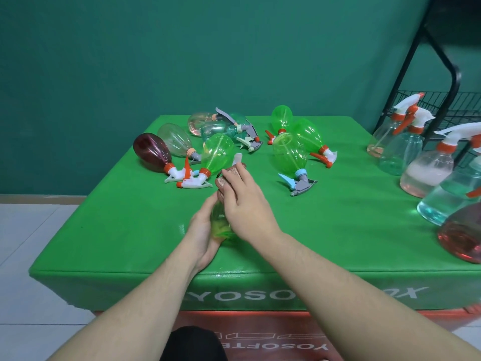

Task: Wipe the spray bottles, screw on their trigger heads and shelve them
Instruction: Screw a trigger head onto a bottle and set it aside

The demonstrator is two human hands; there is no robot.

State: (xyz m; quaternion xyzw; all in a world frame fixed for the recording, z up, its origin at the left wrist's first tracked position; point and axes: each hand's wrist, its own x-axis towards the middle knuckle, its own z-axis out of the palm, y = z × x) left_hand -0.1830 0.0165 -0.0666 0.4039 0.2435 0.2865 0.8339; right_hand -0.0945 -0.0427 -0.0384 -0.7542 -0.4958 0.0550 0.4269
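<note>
Green spray bottle (pixel 220 225), frame centre: long axis running up-frame; left hand (pixel 201 238) grips its base, right hand (pixel 243 204) presses brown cloth (pixel 225 182) on its upper end.

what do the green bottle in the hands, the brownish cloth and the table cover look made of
Green bottle: thin clear-tinted plastic, glossy; the left hand shows through it faintly.
Brownish cloth, held by the right hand: soft textile, matte, with a speckled, nubby surface; the exact fibre is unclear.
Table cover: smooth green sheet, probably vinyl or coated fabric, slightly shiny with a reflection near the bottle.
</note>
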